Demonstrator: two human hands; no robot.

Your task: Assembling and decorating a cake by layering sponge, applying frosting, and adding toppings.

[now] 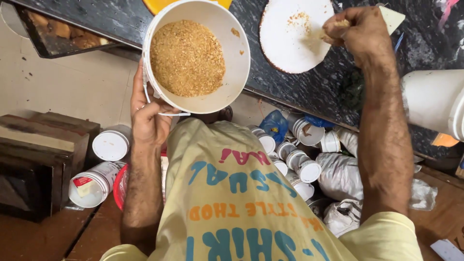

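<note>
Left hand: gripping the white bucket (195,55) from below and at its near left wall, left hand (147,113) curled around the rim edge with the thin wire handle looping past the fingers.
Bucket: held tilted toward the camera, above the near edge of the dark counter (290,84); filled partway with coarse golden-brown crumbs (187,58); a few crumbs stuck to the inner wall.
Right hand: clenched on a pinch of the same brown crumbs, right hand (357,31) raised over the counter, well apart from the bucket.
Disc: round white disc (295,34) lying flat on the counter just left of the right hand, a light scatter of crumbs on its far part; brown edge showing along its near rim.
Behind right hand: pale toothed scraper (392,17), partly hidden by the knuckles.
Right of right forearm: large white container (432,101) at the counter's edge.
Below both hands: floor crowded with small white lidded jars (302,166), crumpled white bags (343,176), 1 blue bag (274,124).
Below left hand: 2 white jars, 1 upright (112,143) and 1 on its side (94,183), beside a red basin rim (118,186) and a dark wooden box (41,159).
</note>
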